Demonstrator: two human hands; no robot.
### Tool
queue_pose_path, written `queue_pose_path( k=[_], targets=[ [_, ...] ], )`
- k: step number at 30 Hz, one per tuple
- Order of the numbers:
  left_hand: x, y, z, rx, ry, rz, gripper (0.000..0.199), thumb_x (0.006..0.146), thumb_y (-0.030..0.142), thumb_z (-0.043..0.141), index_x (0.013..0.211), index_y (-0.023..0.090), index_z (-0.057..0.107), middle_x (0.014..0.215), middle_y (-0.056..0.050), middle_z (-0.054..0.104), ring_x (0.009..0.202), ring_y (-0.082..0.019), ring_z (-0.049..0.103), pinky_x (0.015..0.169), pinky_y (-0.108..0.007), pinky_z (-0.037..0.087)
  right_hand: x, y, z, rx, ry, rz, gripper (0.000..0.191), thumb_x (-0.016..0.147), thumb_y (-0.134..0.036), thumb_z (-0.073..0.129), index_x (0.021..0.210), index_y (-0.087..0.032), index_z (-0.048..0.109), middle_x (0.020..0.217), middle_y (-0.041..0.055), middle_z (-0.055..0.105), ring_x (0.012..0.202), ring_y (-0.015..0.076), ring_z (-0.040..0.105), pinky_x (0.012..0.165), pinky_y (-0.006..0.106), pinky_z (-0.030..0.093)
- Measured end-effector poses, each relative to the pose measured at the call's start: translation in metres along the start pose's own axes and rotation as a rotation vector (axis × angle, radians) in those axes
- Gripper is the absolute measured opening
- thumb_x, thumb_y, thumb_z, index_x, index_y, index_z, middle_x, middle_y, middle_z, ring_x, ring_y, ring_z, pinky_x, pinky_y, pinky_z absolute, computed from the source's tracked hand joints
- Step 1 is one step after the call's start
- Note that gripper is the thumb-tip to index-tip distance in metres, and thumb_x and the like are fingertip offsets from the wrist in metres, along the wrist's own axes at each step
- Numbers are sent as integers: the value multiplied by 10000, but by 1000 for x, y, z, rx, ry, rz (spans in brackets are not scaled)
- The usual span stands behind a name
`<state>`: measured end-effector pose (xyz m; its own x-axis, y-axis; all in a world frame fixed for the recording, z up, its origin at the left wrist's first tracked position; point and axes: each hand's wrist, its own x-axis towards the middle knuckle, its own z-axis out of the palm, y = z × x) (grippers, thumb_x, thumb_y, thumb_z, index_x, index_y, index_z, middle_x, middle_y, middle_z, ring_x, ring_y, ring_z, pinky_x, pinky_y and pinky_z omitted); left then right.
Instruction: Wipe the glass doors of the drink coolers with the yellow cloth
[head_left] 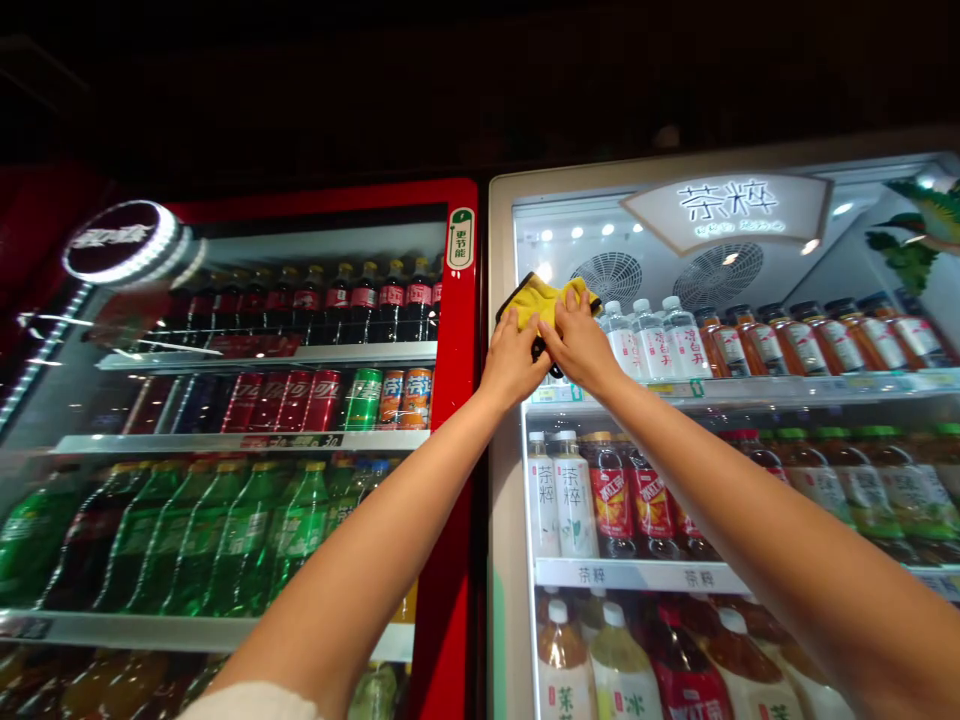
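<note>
Yellow cloth [546,300] is lying against a cooler door [507,500], the left hand [516,358] and right hand [580,340] pressing it with outstretched fingers.

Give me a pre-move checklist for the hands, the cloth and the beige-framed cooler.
1. Both hands on the yellow cloth: ok, the left hand and right hand both touch it.
2. Cloth spread flat: not ok, it looks bunched.
3. Cloth pressed against the glass of the beige-framed cooler: cannot tell; it overlaps the upper corner nearest the red-framed cooler, but contact is unclear.
4. White-capped bottles on the top shelf standing in line: ok.
5. Hands clear of the green leaves: ok, those are at the far upper corner.
6. Glass free of smears: cannot tell, reflections and glare interfere.
</note>
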<state>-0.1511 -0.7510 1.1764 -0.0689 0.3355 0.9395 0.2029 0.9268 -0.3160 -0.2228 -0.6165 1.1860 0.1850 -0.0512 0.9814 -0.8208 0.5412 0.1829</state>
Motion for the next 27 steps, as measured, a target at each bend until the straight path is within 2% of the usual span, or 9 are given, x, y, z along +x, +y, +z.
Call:
queue_pose_path(
  k=[4, 7, 10, 13, 15, 17, 20, 23, 27],
  targets=[
    [-11, 3, -3, -103, 35, 100, 445, 960, 183, 407, 1359, 79, 574, 1447, -180, 601, 1411, -255, 507, 1228, -434, 355, 48, 0, 12, -10, -21, 51, 791, 944, -629, 524, 1448, -20, 487, 1611, 277, 359, 1561, 452, 157, 1239, 651, 217],
    [-18, 0, -5, -94, 112, 21, 448, 954, 154, 380, 1356, 86, 567, 1440, -177, 604, 1383, -258, 532, 1202, -438, 399, 71, -6, 19, -49, -20, 24, 847, 865, -623, 656, 1452, -33, 494, 1622, 263, 344, 1552, 457, 184, 1240, 645, 213],
    [-28, -3, -4, -18, 168, -99, 452, 965, 165, 384, 1375, 69, 547, 1506, -208, 534, 1427, -286, 483, 1222, -465, 373, 59, -12, 14, -92, -62, -101, 631, 849, -448, 722, 1386, -140, 600, 1620, 166, 398, 1533, 391, 289, 1251, 578, 258],
    [-36, -1, 1, 22, 132, -72, 470, 971, 150, 359, 1408, 91, 520, 1560, -189, 485, 1492, -275, 405, 1253, -477, 320, 25, -4, -8, -128, -189, -297, 434, 874, -275, 666, 1302, -212, 679, 1573, 97, 490, 1480, 308, 420, 1227, 487, 354],
    [-35, 1, 7, 47, 63, -1, 516, 963, 141, 362, 1467, 96, 461, 1619, -179, 409, 1537, -266, 327, 1274, -482, 268, 11, 10, -25, -155, -230, -351, 420, 890, -208, 619, 1303, -251, 685, 1584, 64, 484, 1485, 293, 419, 1214, 493, 376],
    [-28, 1, 11, 80, 17, 29, 571, 955, 144, 378, 1524, 100, 387, 1666, -185, 314, 1563, -277, 261, 1280, -509, 230, 14, 24, -35, -191, -197, -288, 481, 897, -160, 591, 1364, -261, 646, 1643, 64, 397, 1526, 317, 346, 1219, 547, 354],
    [-15, -4, 13, 125, 11, -28, 622, 955, 166, 392, 1564, 71, 306, 1671, -225, 273, 1573, -309, 222, 1275, -549, 210, 49, 25, -28, -224, -129, -130, 598, 910, -107, 553, 1496, -225, 520, 1686, 108, 295, 1551, 354, 275, 1226, 598, 309],
    [-9, -11, 9, 133, 82, -85, 641, 958, 161, 374, 1580, 56, 260, 1679, -229, 244, 1579, -307, 195, 1275, -544, 207, 78, 1, -8, -221, -170, -111, 575, 944, -111, 531, 1507, -227, 511, 1677, 105, 319, 1541, 348, 304, 1242, 579, 279],
    [-17, -10, 6, 126, 118, -108, 653, 951, 121, 346, 1596, 97, 241, 1693, -181, 240, 1583, -269, 187, 1283, -515, 195, 55, -14, -3, -200, -218, -290, 405, 975, -268, 584, 1374, -260, 658, 1636, 73, 407, 1524, 326, 346, 1249, 540, 301]
  ],
)
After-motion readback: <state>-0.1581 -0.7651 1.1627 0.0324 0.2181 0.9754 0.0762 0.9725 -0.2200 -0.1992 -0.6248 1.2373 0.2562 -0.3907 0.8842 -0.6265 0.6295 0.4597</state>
